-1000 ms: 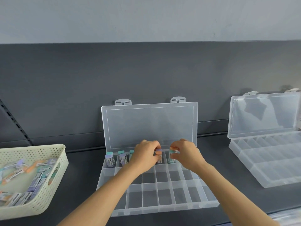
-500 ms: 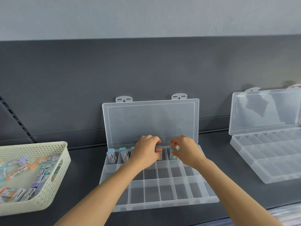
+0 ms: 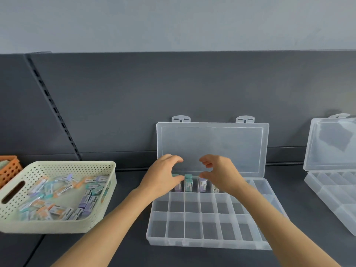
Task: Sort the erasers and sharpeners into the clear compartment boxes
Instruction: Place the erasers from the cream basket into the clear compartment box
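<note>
A clear compartment box [image 3: 208,243] lies open in front of me, its lid [image 3: 212,147] leaning against the back wall. Several erasers stand upright in its back row, among them a teal-capped one [image 3: 188,183] and a purple one [image 3: 202,183]. My left hand [image 3: 163,176] hovers over the left part of that row with fingers curled apart and nothing in them. My right hand [image 3: 221,174] hangs over the right part of the row, fingers likewise spread and empty. Both hands cover some of the back compartments.
A cream perforated basket [image 3: 57,226] at the left holds a heap of several erasers and sharpeners [image 3: 63,197]. An orange basket [image 3: 9,168] peeks in behind it. A second open clear box [image 3: 335,191] sits at the right. The shelf is dark grey.
Both hands have let go of the pieces they pinched at the back row and opened. The view has swung left, so the box sits further right.
</note>
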Tool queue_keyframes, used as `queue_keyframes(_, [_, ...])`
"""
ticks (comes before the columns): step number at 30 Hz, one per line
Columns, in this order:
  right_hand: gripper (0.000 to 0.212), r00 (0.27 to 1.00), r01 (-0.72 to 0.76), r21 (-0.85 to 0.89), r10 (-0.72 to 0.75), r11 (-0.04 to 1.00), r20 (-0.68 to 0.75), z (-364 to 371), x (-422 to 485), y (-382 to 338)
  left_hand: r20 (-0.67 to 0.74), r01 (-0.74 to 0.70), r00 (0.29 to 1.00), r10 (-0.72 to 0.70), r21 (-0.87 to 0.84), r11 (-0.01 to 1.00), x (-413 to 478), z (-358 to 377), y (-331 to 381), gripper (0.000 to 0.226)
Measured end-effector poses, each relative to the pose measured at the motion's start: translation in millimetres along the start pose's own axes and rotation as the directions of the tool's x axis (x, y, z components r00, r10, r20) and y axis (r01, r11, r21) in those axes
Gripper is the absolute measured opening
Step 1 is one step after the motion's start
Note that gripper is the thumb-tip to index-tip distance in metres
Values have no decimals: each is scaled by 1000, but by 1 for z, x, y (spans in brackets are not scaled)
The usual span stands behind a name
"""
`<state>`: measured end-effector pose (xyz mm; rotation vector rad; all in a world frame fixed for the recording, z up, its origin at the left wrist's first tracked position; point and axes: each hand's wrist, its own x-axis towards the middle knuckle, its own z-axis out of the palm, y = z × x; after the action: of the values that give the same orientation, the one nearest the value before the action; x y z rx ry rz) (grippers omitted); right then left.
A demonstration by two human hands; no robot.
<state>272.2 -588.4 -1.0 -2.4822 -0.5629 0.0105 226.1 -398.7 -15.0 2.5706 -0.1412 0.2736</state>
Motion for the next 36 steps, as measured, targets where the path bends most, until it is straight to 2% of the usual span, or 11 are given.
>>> queue_keyframes(11, [45,986,129,46,-133,991,96,60,22,-98,-141,126,983,-121,24,992,-47,-70,-80,47])
queue_keyframes(17, [44,968,225,50,-229,973,104,96,31,-149,-147,197,970,-193,13,980,-79,-112,-134,47])
queue_keyframes(20, [41,955,263,45,-267,964,128,115,35,-172,-92,253,965,-246,71,965,-95,-129,-166,53])
queue_keyframes(26, [39,917,349,-34,-334,937,218,150,47,-209,36,312,946,-322,162,936,-120,-156,-215,50])
queue_keyframes(32, [40,854,407,-175,-305,897,421,183,62,-234,192,330,906,-377,235,914,-130,-170,-241,57])
queue_keyframes(36, [45,796,449,-204,-286,870,533,202,69,-245,219,317,900,-376,259,912,-126,-173,-257,54])
